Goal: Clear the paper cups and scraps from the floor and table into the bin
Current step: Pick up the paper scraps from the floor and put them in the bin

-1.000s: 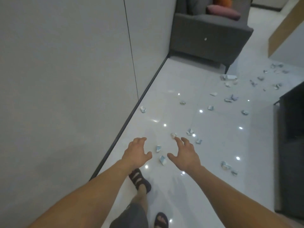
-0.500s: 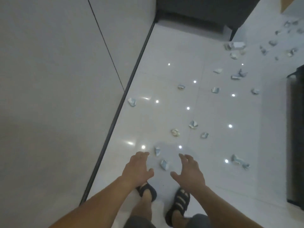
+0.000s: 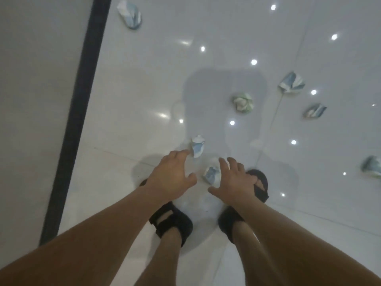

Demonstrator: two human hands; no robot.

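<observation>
Crumpled blue-and-white paper cups lie on the glossy white floor. One crushed cup (image 3: 212, 174) sits between my hands, just left of my right hand (image 3: 234, 182). Another crushed cup (image 3: 198, 145) lies just beyond the fingertips of my left hand (image 3: 172, 176). Both hands hang over the floor with fingers spread and hold nothing. A greenish crumpled cup (image 3: 243, 103) and two blue ones (image 3: 291, 84) (image 3: 315, 111) lie farther ahead on the right. One more cup (image 3: 130, 15) rests near the wall, and another (image 3: 372, 167) lies at the right edge. No bin is in view.
A pale wall (image 3: 41, 100) with a dark skirting strip (image 3: 76, 120) runs along the left. My feet in black sandals (image 3: 172, 221) (image 3: 257, 182) stand on the tiles under my arms. Ceiling lights reflect as bright dots on the floor.
The view has tipped down and come much closer to the floor. Both hands have dropped toward the two nearest crushed cups, still spread and holding nothing. The sofa has left the view.
</observation>
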